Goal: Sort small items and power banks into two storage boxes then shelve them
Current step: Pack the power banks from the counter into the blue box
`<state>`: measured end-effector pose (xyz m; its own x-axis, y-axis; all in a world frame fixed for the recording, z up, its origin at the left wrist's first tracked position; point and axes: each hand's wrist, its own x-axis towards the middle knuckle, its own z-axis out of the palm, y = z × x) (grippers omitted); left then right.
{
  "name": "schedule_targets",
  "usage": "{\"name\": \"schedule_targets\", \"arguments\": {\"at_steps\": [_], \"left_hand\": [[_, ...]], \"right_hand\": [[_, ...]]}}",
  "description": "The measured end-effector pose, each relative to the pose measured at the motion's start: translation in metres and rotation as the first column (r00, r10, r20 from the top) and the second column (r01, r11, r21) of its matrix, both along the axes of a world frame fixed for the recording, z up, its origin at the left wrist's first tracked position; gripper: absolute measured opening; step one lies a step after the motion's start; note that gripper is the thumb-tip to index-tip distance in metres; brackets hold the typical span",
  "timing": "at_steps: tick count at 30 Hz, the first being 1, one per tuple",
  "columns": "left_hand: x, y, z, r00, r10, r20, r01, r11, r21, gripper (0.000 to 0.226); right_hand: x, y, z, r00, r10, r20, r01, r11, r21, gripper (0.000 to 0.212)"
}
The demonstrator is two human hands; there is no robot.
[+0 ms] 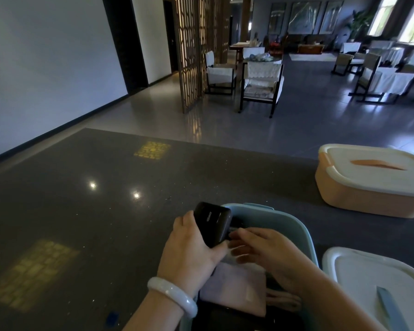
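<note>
Head view. A person stands at a dark speckled countertop (86,201) that fills the lower half of the frame. At 6 o'clock sits an open pale-blue storage box (294,225), its rim curving from the near edge up toward centre. The left hand (191,247), with a pale jade bangle (172,296) on its wrist, grips a black power bank (213,223): fingers curl round its left side and the thumb clamps its lower end, holding the unit tilted above the box's far left rim. The right hand (265,252) reaches in from 5 o'clock over the box, fingers loosely extended and slightly spread, tips near the power bank's lower right edge; motion blur leaves it unclear whether they touch it, and the hand holds nothing visible. Inside the box lie a pale pink pouch (234,287) and dark items too shadowed to identify. At 4 o'clock, just beside the blue box, lies a white lid with a blue handle (373,290). At 2 o'clock, well apart, stands a peach storage box (359,197) closed with a white lid. Beyond the counter, at 12 to 1 o'clock, white-cushioned armchairs (261,84) stand beside a wooden lattice screen (191,48).
</note>
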<state>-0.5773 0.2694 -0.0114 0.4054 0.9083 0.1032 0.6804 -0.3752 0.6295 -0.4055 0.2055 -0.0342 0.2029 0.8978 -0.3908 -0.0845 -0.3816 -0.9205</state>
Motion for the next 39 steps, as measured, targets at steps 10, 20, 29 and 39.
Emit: {"name": "schedule_targets", "arguments": {"at_steps": [10,20,29,39], "left_hand": [[0.001,0.011,0.000,0.976,-0.101,0.192,0.169,0.908,-0.384,0.059],[-0.017,0.023,-0.004,0.711,0.238,0.662,0.503,0.485,-0.715,0.026],[-0.006,0.004,-0.010,0.612,0.434,0.661,0.302,0.644,-0.703,0.021],[-0.018,-0.008,-0.013,0.962,-0.015,0.273,0.069,0.979,-0.190,0.027]], "right_hand": [[-0.001,0.001,0.008,0.974,0.014,-0.224,0.009,0.995,0.100,0.026],[0.017,-0.002,0.030,0.960,0.250,-0.129,-0.245,0.968,0.051,0.030],[0.010,-0.005,0.030,0.592,0.367,0.717,-0.410,0.904,-0.124,0.080],[0.036,-0.008,0.010,0.550,0.048,0.834,-0.238,0.966,0.102,0.075]]}}
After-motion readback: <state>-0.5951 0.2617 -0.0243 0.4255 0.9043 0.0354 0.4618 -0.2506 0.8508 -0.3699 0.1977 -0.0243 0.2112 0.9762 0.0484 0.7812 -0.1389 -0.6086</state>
